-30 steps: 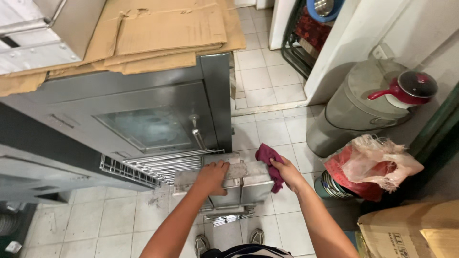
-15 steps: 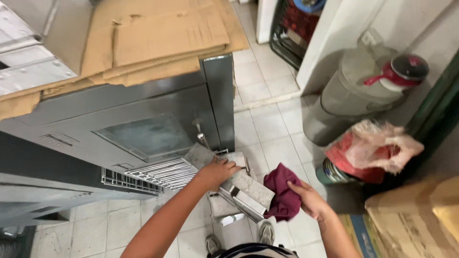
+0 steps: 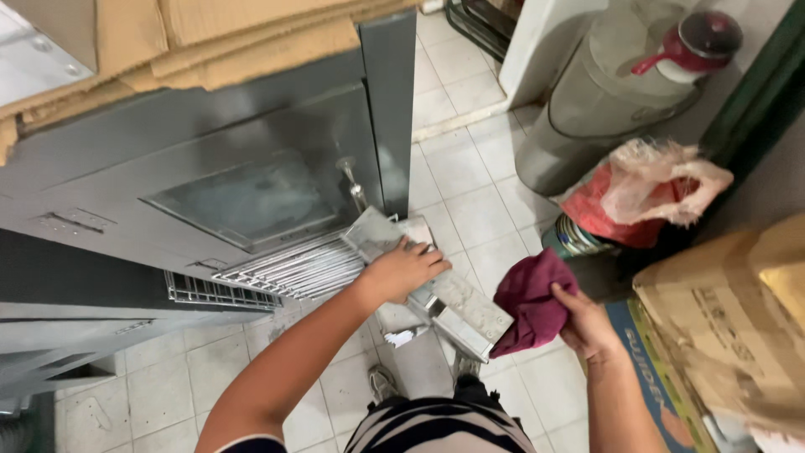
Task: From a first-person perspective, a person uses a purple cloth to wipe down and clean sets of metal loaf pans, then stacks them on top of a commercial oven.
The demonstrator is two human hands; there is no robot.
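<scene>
Left hand (image 3: pixel 404 270) rests on tray (image 3: pixel 457 304); cloth (image 3: pixel 530 300) at tray's right.

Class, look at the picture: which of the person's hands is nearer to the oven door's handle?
Left. The left hand rests on the metal tray just below the oven door handle; the right hand, holding a maroon cloth, is farther off to the right.
</scene>
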